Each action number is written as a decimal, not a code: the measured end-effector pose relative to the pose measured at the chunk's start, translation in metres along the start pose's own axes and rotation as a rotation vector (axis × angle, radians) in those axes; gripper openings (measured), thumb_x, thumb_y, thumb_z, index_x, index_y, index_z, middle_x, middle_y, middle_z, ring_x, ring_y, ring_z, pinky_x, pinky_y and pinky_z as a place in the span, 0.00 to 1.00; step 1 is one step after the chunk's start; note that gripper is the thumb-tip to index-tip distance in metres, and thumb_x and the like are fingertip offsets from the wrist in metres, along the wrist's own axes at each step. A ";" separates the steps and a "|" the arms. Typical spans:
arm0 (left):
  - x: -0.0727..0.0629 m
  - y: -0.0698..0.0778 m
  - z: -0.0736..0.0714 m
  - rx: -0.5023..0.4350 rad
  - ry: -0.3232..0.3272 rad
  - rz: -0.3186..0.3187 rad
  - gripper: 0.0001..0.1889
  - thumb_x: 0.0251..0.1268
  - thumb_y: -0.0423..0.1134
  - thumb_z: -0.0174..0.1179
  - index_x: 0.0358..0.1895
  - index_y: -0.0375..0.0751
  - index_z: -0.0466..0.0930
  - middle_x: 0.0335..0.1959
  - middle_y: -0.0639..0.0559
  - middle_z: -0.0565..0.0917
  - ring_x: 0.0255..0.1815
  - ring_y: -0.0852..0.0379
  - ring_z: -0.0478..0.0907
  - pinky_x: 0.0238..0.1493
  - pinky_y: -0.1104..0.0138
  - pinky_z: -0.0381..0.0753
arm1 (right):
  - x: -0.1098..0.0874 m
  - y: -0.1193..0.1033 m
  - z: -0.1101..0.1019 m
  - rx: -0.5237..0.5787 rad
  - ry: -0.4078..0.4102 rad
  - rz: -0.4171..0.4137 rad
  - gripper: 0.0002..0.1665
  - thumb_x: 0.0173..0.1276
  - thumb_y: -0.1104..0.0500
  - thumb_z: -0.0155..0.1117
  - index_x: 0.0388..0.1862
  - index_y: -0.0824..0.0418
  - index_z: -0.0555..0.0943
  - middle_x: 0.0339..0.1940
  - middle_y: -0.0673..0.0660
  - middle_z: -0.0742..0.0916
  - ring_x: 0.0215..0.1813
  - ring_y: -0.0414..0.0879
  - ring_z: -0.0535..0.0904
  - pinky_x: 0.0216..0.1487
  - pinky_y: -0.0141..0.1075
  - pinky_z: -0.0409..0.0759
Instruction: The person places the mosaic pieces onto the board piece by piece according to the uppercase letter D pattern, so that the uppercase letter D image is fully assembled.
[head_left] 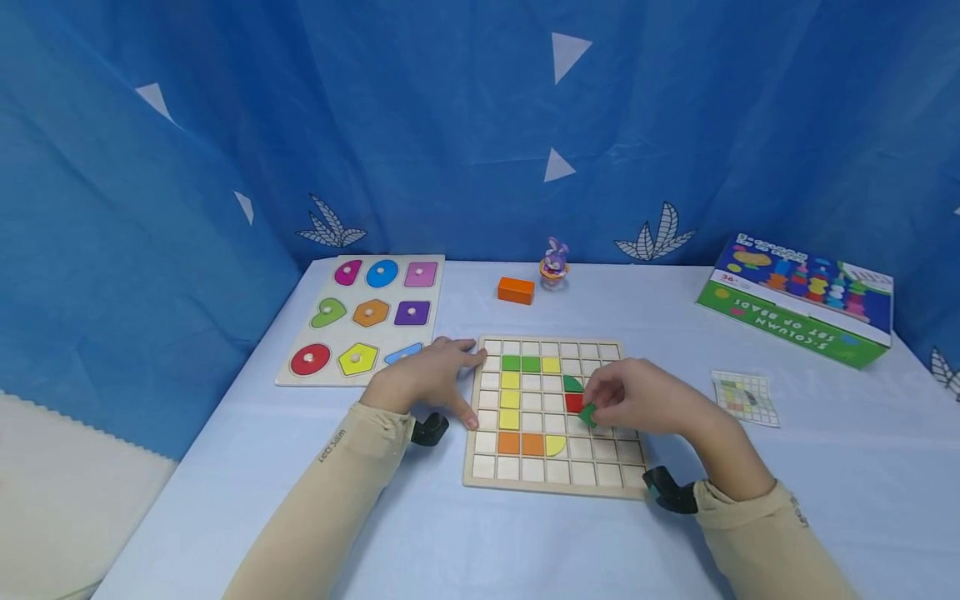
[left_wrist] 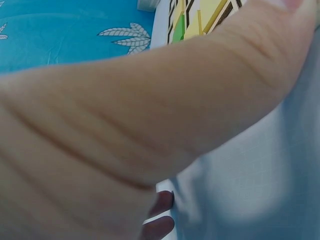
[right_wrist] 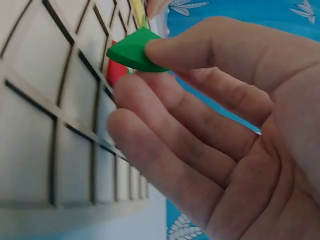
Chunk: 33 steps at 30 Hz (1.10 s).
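Observation:
A wooden grid board (head_left: 609, 476) lies flat on the table. My left hand (head_left: 427, 377) rests at its left edge, thumb and fingers spread. My right hand (head_left: 645, 398) pinches a green quarter-circle tile (right_wrist: 137, 50) between thumb and fingers, just over the board's right half. Beside that tile is a red square tile (head_left: 573, 402), with another green quarter-circle tile (head_left: 572, 383) above it. Also in the grid are green squares (head_left: 521, 363), several yellow squares (head_left: 509, 399), orange squares (head_left: 508, 442) and a yellow quarter-circle tile (head_left: 555, 445). In the left wrist view, my thumb hides most of the board.
Left of the board lies a shape-knob puzzle (head_left: 397, 387). Behind stand an orange block (head_left: 516, 291) and a purple bunny figure (head_left: 554, 263). To the right are a printed pattern card (head_left: 746, 398) and a bead-set box (head_left: 798, 300). A blue curtain (head_left: 465, 125) hangs behind the table.

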<state>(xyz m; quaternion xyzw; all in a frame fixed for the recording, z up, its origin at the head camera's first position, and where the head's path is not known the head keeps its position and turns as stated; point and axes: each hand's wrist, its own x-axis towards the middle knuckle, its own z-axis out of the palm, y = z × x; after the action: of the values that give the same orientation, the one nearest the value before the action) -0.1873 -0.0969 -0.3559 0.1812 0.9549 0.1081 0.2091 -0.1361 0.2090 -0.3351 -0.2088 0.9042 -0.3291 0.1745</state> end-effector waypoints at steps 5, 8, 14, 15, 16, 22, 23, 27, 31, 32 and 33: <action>-0.002 0.001 -0.001 -0.013 0.001 0.002 0.60 0.33 0.60 0.83 0.78 0.60 0.62 0.81 0.55 0.56 0.79 0.47 0.52 0.71 0.46 0.65 | 0.008 0.006 0.008 0.047 -0.009 -0.010 0.07 0.59 0.64 0.75 0.36 0.58 0.86 0.27 0.49 0.84 0.32 0.46 0.78 0.35 0.38 0.81; -0.002 0.002 -0.001 -0.010 0.004 0.002 0.60 0.33 0.60 0.83 0.78 0.60 0.62 0.81 0.54 0.56 0.78 0.47 0.52 0.71 0.46 0.65 | 0.009 0.008 0.011 0.052 -0.013 -0.006 0.07 0.59 0.63 0.76 0.36 0.58 0.86 0.26 0.49 0.84 0.31 0.45 0.78 0.33 0.37 0.81; -0.002 0.002 -0.001 -0.014 -0.001 0.002 0.60 0.34 0.60 0.83 0.78 0.60 0.62 0.81 0.54 0.56 0.79 0.47 0.52 0.71 0.46 0.64 | 0.008 0.008 0.010 0.011 -0.015 0.065 0.09 0.58 0.59 0.79 0.36 0.58 0.87 0.26 0.48 0.84 0.31 0.45 0.78 0.34 0.37 0.80; -0.002 0.002 -0.001 -0.014 -0.001 0.001 0.60 0.34 0.60 0.83 0.78 0.60 0.62 0.81 0.55 0.56 0.79 0.47 0.51 0.72 0.46 0.64 | 0.007 0.008 0.010 0.006 -0.018 0.069 0.09 0.58 0.59 0.79 0.36 0.58 0.87 0.26 0.48 0.84 0.31 0.45 0.78 0.34 0.37 0.80; -0.002 0.002 -0.001 -0.012 -0.001 0.000 0.60 0.34 0.60 0.83 0.78 0.60 0.62 0.81 0.55 0.55 0.79 0.47 0.51 0.72 0.46 0.63 | 0.007 0.008 0.010 0.001 -0.022 0.066 0.10 0.57 0.59 0.80 0.35 0.57 0.87 0.26 0.48 0.84 0.31 0.45 0.78 0.35 0.37 0.80; -0.002 0.002 -0.002 0.002 -0.002 0.008 0.60 0.35 0.60 0.82 0.78 0.60 0.61 0.81 0.54 0.55 0.79 0.47 0.52 0.71 0.47 0.64 | 0.009 0.007 0.013 -0.037 -0.009 0.042 0.10 0.56 0.59 0.81 0.36 0.55 0.89 0.30 0.47 0.84 0.33 0.45 0.77 0.35 0.37 0.80; -0.002 0.002 -0.002 0.002 -0.002 0.010 0.60 0.35 0.60 0.82 0.79 0.60 0.61 0.81 0.54 0.55 0.79 0.47 0.52 0.71 0.46 0.64 | 0.010 0.007 0.013 -0.044 -0.005 0.042 0.09 0.56 0.59 0.81 0.35 0.55 0.89 0.31 0.47 0.84 0.33 0.45 0.76 0.34 0.37 0.80; -0.001 0.001 -0.002 0.004 0.000 0.010 0.60 0.35 0.60 0.82 0.79 0.60 0.61 0.81 0.54 0.55 0.79 0.47 0.51 0.72 0.47 0.64 | 0.011 0.007 0.016 -0.057 -0.002 0.034 0.08 0.56 0.60 0.80 0.35 0.54 0.89 0.30 0.47 0.84 0.33 0.45 0.76 0.33 0.37 0.79; -0.001 0.000 -0.001 -0.002 0.004 0.004 0.60 0.34 0.61 0.82 0.78 0.60 0.61 0.81 0.55 0.55 0.79 0.47 0.51 0.71 0.47 0.64 | 0.012 0.008 0.017 -0.056 -0.009 0.017 0.08 0.57 0.61 0.80 0.34 0.54 0.88 0.28 0.46 0.84 0.33 0.45 0.76 0.34 0.36 0.79; -0.001 0.000 -0.001 -0.004 0.004 0.003 0.60 0.34 0.61 0.82 0.78 0.60 0.62 0.81 0.55 0.55 0.79 0.47 0.51 0.71 0.46 0.64 | 0.012 0.008 0.017 -0.056 -0.011 0.016 0.07 0.57 0.61 0.80 0.34 0.54 0.88 0.28 0.46 0.84 0.33 0.45 0.76 0.34 0.36 0.79; 0.000 0.000 -0.001 -0.007 0.004 0.001 0.60 0.34 0.61 0.82 0.78 0.60 0.62 0.81 0.55 0.56 0.79 0.47 0.52 0.71 0.46 0.64 | 0.012 0.008 0.018 -0.056 -0.012 0.017 0.08 0.57 0.61 0.80 0.34 0.54 0.88 0.28 0.46 0.83 0.33 0.45 0.76 0.34 0.36 0.79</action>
<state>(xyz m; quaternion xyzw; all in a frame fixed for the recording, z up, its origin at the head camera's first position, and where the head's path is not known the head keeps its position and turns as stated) -0.1873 -0.0972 -0.3551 0.1809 0.9547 0.1121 0.2079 -0.1402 0.1995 -0.3551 -0.2079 0.9137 -0.3008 0.1770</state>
